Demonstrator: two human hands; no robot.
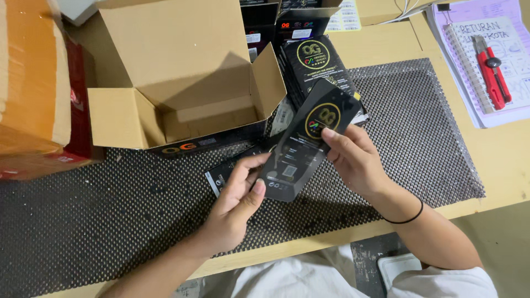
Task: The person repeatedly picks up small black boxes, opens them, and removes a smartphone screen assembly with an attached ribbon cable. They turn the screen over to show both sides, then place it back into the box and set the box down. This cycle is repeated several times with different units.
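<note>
Both hands hold one flat black packet (306,140) with a round gold emblem, tilted above a dark mesh mat (110,221). My left hand (237,198) grips its lower end, thumb on the front. My right hand (356,160) pinches its upper right edge, and a black band circles that wrist. A second black packet (221,174) lies flat on the mat under my left hand. A fanned stack of similar black packets (317,63) rests just behind, next to an open cardboard box (182,72).
A red utility knife (491,72) lies on a spiral notebook (475,60) at the far right. Orange and red boxes (33,94) stand stacked at the left. More black packaging (276,25) sits behind the open box. The wooden table edge (342,234) runs near my body.
</note>
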